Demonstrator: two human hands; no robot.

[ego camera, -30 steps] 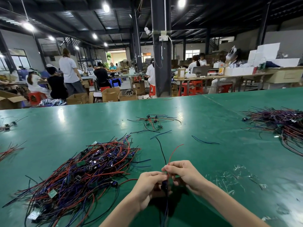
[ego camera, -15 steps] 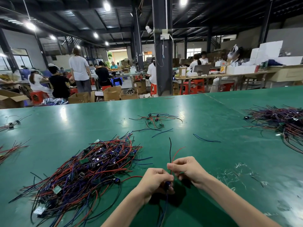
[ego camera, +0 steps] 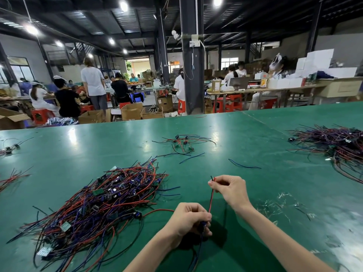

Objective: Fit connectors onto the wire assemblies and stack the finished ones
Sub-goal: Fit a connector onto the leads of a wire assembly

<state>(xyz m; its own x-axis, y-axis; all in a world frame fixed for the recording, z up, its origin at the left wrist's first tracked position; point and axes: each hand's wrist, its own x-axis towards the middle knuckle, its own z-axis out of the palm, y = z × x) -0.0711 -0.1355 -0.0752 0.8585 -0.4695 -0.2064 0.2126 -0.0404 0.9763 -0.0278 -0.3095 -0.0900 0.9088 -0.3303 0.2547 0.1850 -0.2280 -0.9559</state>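
Head view: wire assembly (ego camera: 211, 201) held just above glossy green worktop (ego camera: 255, 134), close in front of the body, right of the big pile. Long axis near to far: thin red and black leads side by side, drawn straight from left grip (ego camera: 188, 220) out to right grip (ego camera: 229, 190). Free tips poking past the right fingertips, pointing away from the body. Blue leads trailing the other way, from left grip back toward the body.

Left grip clenched round small dark blue connector (ego camera: 204, 224) at the near end, mostly hidden by fingers. Right grip pinching the two leads between thumb and forefinger, other fingers curled.

Large tangled pile (ego camera: 102, 203) to the left: red, blue and black leads, small green boards, dark stubby parts. Second pile (ego camera: 337, 146) far right, darker, purple and red. Small cluster (ego camera: 184, 142) far centre. Loose blue wire (ego camera: 243, 165) lying alone between them. Clear plastic scraps (ego camera: 282, 201) scattered beside the right forearm.

Open cardboard boxes (ego camera: 131, 111) on the floor beyond the far edge; contents not visible.
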